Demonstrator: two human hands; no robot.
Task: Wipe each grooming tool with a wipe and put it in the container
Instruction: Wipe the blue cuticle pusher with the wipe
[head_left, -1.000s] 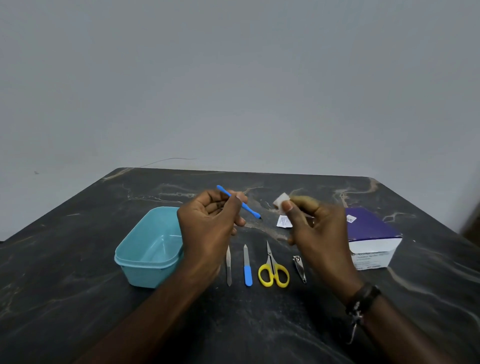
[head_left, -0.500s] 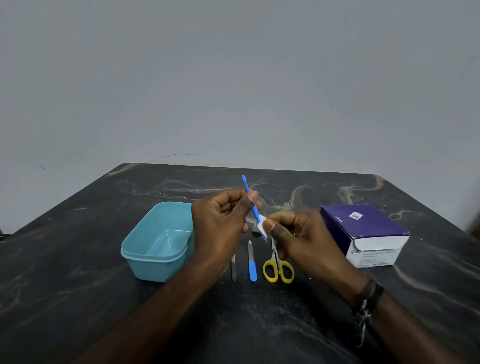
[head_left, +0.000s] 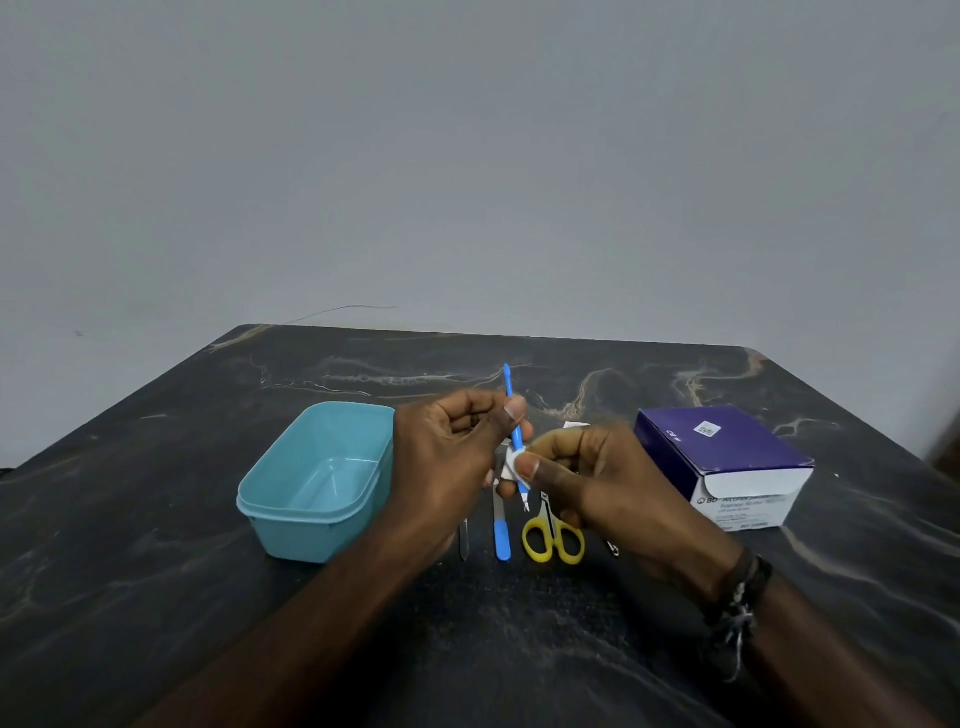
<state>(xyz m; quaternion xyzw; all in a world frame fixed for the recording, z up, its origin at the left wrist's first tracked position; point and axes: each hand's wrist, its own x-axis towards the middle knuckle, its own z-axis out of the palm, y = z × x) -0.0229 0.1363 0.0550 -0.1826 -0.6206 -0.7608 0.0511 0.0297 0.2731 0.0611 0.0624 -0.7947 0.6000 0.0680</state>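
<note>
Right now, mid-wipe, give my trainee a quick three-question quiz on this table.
1. True or false: the teal plastic container already holds a tool.
2. What does the left hand hold? A) thin blue plastic stick B) yellow-handled scissors C) purple-and-white cardboard box
3. Fill in: the right hand pinches a small white ____ around the stick.

Key: 1 false; 2 A; 3 wipe.
</note>
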